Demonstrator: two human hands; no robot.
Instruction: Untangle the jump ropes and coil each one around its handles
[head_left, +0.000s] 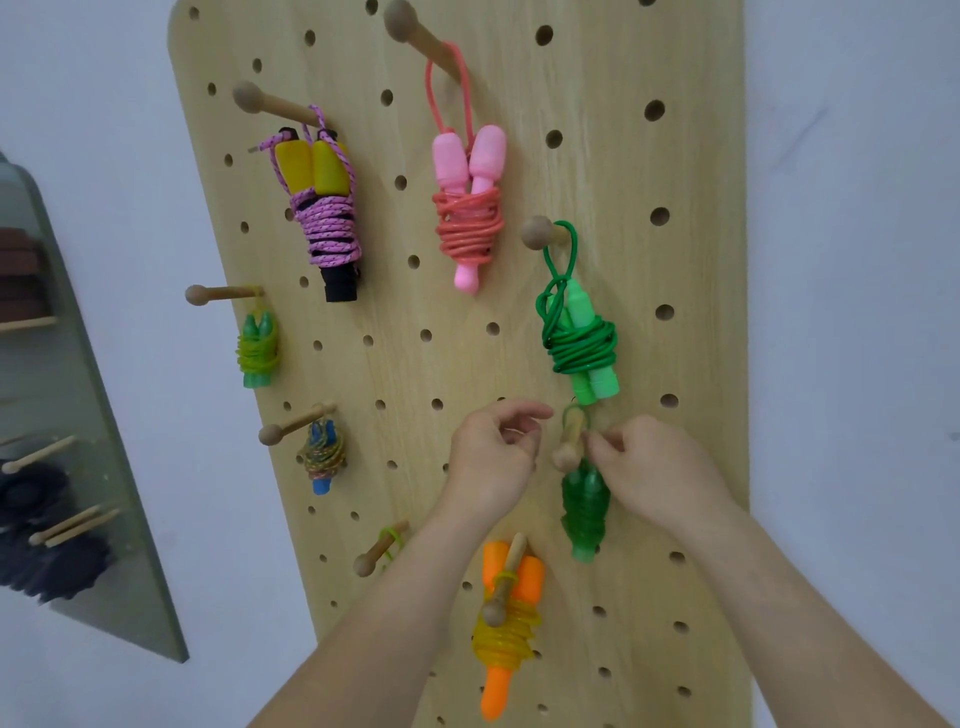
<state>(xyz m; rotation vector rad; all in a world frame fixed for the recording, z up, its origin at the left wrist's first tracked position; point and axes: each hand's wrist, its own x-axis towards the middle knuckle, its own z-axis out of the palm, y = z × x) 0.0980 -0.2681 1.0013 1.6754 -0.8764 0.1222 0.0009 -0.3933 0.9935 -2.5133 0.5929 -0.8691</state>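
Low on the pegboard (623, 156), the green jump rope (584, 509) hangs coiled from a peg (567, 447). The right hand (644, 462) pinches its thin loop; the left hand (493, 457) hovers beside it, loosely curled and empty. It looks light, springy and slick, best gripped by the bundled handles.

Indoor storage corner, likely a home or playroom, plain white wall (852, 260), tall wooden pegboard (597, 156), wooden pegs (249, 97), coiled jump ropes (470, 228) hung on them, mirror (78, 415) at left

Single head view, close, facing wall-mounted pegboard (597, 156) straight on, angled slightly downward.
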